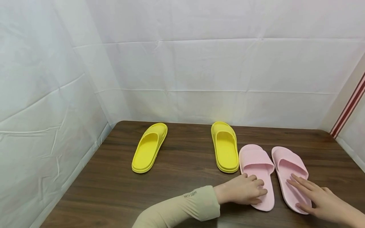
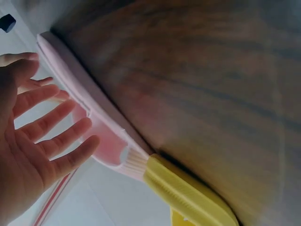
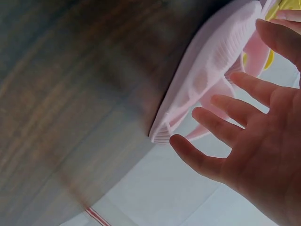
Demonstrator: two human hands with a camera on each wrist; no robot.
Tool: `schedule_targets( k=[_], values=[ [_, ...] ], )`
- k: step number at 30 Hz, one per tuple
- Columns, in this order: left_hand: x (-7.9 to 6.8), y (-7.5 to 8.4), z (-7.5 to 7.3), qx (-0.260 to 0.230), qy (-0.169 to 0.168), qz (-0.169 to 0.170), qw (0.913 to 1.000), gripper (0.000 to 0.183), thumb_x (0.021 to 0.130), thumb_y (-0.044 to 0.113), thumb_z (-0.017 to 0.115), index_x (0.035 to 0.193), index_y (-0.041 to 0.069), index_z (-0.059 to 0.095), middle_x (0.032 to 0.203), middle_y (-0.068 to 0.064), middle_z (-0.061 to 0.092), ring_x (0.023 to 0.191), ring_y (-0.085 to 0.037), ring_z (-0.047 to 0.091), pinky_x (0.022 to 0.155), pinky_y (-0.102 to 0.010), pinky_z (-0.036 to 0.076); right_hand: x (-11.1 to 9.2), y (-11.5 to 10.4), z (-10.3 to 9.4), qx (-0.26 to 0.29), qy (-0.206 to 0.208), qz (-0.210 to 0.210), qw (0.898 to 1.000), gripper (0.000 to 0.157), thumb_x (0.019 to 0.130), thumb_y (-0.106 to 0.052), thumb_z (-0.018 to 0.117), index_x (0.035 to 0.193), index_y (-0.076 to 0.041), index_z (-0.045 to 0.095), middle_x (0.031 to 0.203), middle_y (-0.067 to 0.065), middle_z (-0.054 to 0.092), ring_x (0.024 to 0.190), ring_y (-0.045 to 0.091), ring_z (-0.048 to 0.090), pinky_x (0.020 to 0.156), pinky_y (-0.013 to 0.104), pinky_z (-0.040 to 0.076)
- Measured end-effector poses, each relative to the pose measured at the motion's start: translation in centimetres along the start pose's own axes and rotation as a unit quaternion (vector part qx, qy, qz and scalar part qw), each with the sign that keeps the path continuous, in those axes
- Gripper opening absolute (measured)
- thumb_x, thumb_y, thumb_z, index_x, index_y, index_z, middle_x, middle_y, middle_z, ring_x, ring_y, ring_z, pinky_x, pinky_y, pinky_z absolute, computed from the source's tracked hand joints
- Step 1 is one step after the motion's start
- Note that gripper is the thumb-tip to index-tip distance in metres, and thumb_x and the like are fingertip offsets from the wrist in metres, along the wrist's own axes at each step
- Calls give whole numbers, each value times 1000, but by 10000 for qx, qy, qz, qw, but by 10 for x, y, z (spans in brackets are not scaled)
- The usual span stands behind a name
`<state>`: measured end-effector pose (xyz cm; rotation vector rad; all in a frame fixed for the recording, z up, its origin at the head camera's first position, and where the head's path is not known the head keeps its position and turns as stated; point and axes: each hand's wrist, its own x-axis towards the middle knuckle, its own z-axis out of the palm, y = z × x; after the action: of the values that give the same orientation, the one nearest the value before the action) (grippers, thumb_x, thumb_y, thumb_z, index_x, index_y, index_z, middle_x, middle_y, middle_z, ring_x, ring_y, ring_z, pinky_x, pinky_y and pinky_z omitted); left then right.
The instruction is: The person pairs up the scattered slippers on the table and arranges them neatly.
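Note:
Two pink slippers lie side by side at the right of the table, toes pointing away. Over the sole of the left pink slipper (image 1: 254, 155) is my left hand (image 1: 243, 189), fingers spread and slightly bent. My right hand (image 1: 320, 196) hovers by the heel half of the right pink slipper (image 1: 291, 164), its fingers extended. In the left wrist view the left hand (image 2: 35, 136) shows an empty palm above the pink slipper (image 2: 84, 80). The right wrist view shows the right hand (image 3: 254, 117) likewise holding nothing, beside the pink slipper (image 3: 202, 70).
One yellow slipper (image 1: 226, 148) stands right beside the left pink slipper. Another yellow slipper (image 1: 148, 152) lies farther left, tilted. All rest on a dark wooden table (image 1: 182, 177), with white cloth (image 1: 199, 66) hanging behind and at the sides.

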<state>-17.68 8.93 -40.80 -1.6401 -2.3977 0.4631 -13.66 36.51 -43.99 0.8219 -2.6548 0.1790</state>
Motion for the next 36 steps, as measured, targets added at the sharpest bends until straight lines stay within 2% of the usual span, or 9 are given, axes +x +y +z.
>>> schedule_targets(
  k=[3, 9, 14, 17, 19, 23, 27, 30, 36],
  values=[
    [-1, 1, 2, 13, 74, 101, 9999, 32, 91, 48, 37, 116, 33, 50, 118, 13, 48, 102, -5, 47, 74, -21, 39, -4, -3, 1, 10, 77, 67, 9999, 74, 58, -36, 78, 125, -22, 50, 138, -27, 21, 116, -28, 2, 59, 46, 43],
    [0, 3, 7, 164, 186, 257, 9994, 38, 89, 54, 34, 117, 34, 50, 117, 12, 49, 101, -6, 47, 75, -22, 38, -9, -10, 1, -59, 46, 39, 10000, 75, 56, -42, 78, 123, -20, 52, 141, -27, 19, 124, -23, 4, 64, 38, 37],
    [-1, 4, 7, 345, 44, 395, 9986, 43, 86, 60, 35, 118, 35, 49, 113, 13, 49, 96, -6, 47, 73, -22, 37, -10, -13, 0, -86, -28, 87, 9999, 79, 56, -46, 77, 125, -21, 50, 142, -17, 30, 127, -18, 6, 71, 31, 28],
    [-1, 4, 6, 432, -12, 419, 9982, 47, 84, 63, 36, 121, 35, 47, 114, 13, 48, 96, -5, 47, 73, -22, 37, -9, -13, 0, -133, -23, 25, 9999, 80, 55, -46, 77, 126, -21, 50, 140, -13, 34, 128, -17, 8, 72, 30, 27],
    [-2, 4, 5, 463, -28, 419, 9980, 48, 83, 64, 36, 121, 36, 47, 113, 13, 48, 95, -5, 47, 73, -22, 37, -9, -11, 0, -197, 14, -93, 9998, 80, 55, -47, 78, 125, -20, 51, 141, -13, 34, 129, -16, 8, 70, 32, 30],
    [-2, 3, 5, 463, -68, 421, 9980, 48, 82, 65, 37, 121, 37, 46, 112, 14, 48, 94, -5, 48, 72, -22, 37, -8, -9, 2, -309, 17, -236, 9992, 80, 54, -48, 77, 125, -19, 51, 144, -20, 24, 129, -16, 5, 67, 35, 36],
    [-1, 2, 6, 427, -129, 427, 9981, 48, 83, 65, 36, 121, 37, 45, 112, 14, 47, 94, -5, 48, 72, -22, 36, -7, -7, 2, -314, -115, -223, 9992, 79, 55, -49, 76, 125, -20, 51, 143, -27, 14, 128, -18, 1, 65, 38, 38],
    [0, 2, 7, 415, -152, 415, 9982, 47, 83, 64, 37, 121, 37, 45, 112, 14, 48, 94, -5, 48, 72, -22, 37, -6, -7, 2, -305, -188, -232, 9991, 78, 56, -49, 76, 124, -20, 51, 142, -29, 12, 127, -18, -1, 65, 39, 38],
    [4, 0, 7, 376, -244, 322, 9985, 45, 83, 64, 38, 119, 38, 46, 110, 15, 48, 93, -4, 48, 72, -23, 37, -3, -7, 3, -319, -54, -332, 9989, 76, 56, -48, 76, 122, -19, 53, 142, -27, 18, 129, -17, -1, 65, 37, 36]
  ],
)
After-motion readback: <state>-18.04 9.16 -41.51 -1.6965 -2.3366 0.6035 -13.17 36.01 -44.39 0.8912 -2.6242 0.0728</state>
